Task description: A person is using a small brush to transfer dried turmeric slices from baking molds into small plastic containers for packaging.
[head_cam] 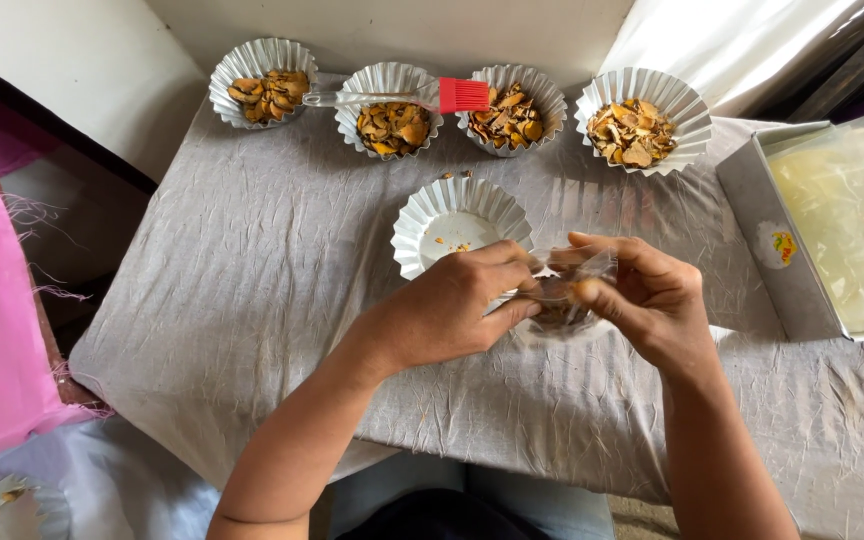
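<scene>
Both hands [552,300] pinch clear bag [564,292]; wrinkled grey cloth [252,290]; white wall [402,30]

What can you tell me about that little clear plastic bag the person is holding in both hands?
The small clear plastic bag is thin, crinkled and see-through, with some dark brownish pieces showing inside. It is held just above the wrinkled grey cloth, in front of the nearly empty fluted foil cup. The left hand pinches its left side and the right hand grips its upper right edge, thumb and fingers pressed into the plastic. Whether its mouth is open or sealed cannot be told.
</scene>
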